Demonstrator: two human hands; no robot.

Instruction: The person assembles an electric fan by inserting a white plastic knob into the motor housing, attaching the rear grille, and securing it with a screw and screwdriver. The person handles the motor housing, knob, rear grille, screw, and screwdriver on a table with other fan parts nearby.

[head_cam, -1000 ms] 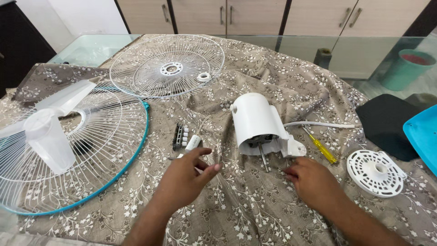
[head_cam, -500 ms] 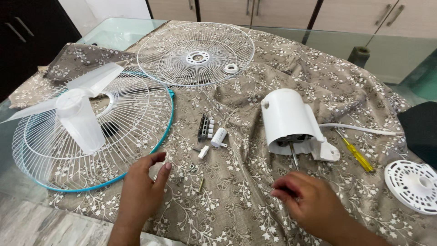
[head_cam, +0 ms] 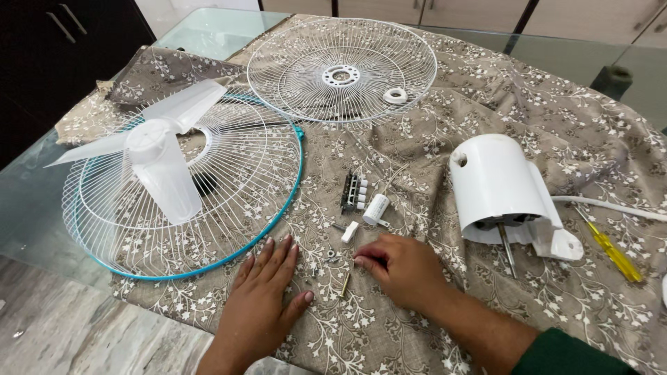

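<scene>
A floral cloth (head_cam: 431, 326) covers the table. At ten o'clock lies a teal-rimmed grille (head_cam: 229, 229) with a blade (head_cam: 156, 163) on it; at three o'clock, the motor housing (head_cam: 504, 187). The left hand (head_cam: 264, 298) rests flat — fingers together, thumb out. The right hand (head_cam: 403, 271) curls, fingertips pinched at small screws (head_cam: 333, 255) — a brass bolt (head_cam: 345, 283) between both hands.

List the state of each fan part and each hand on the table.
Left hand: flat on the cloth, empty.
Right hand: fingertips pinched at the small screws.
Motor housing: on its side, shaft exposed.
Fan blade: resting in the teal-rimmed grille.
White grille: lying flat, detached.
Yellow screwdriver: lying unused.
</scene>
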